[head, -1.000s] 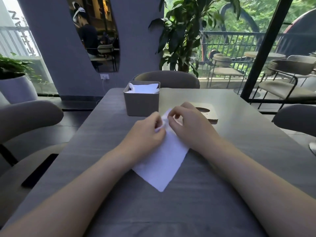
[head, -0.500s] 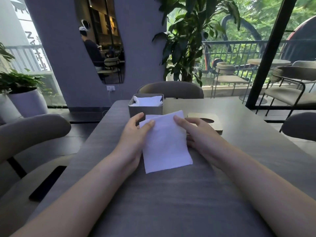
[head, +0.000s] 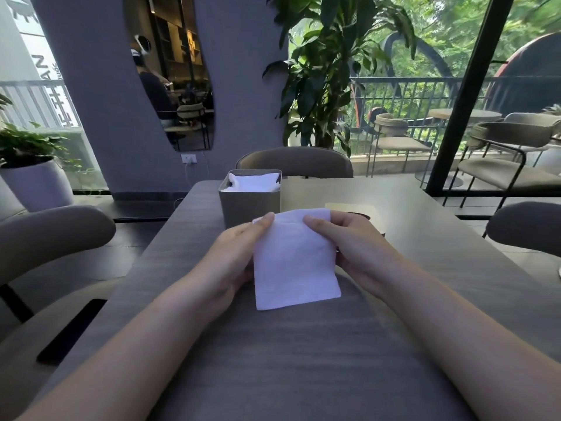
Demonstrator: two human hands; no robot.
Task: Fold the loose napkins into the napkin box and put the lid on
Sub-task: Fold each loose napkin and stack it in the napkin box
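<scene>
A white folded napkin [head: 293, 262] hangs between both hands above the grey table [head: 288, 360], its lower edge near the tabletop. My left hand [head: 233, 256] pinches its upper left corner and my right hand [head: 355, 247] pinches its upper right corner. Just behind them stands the open grey napkin box [head: 250, 202], with white napkins [head: 253, 182] stacked inside up to the rim. The flat tan lid [head: 352, 208] with a dark oval slot lies on the table to the right of the box, partly hidden by my right hand.
A padded chair [head: 294, 162] faces me across the table, another chair [head: 51, 235] stands at the left, a third [head: 528, 226] at the right. A dark phone [head: 71, 329] lies on the left seat. A tall potted plant [head: 321, 71] rises behind the far chair.
The napkin went from lying as a diamond on the table to a folded rectangle lifted upright. Both hands now grip its top corners and have carried it slightly closer to the box.
</scene>
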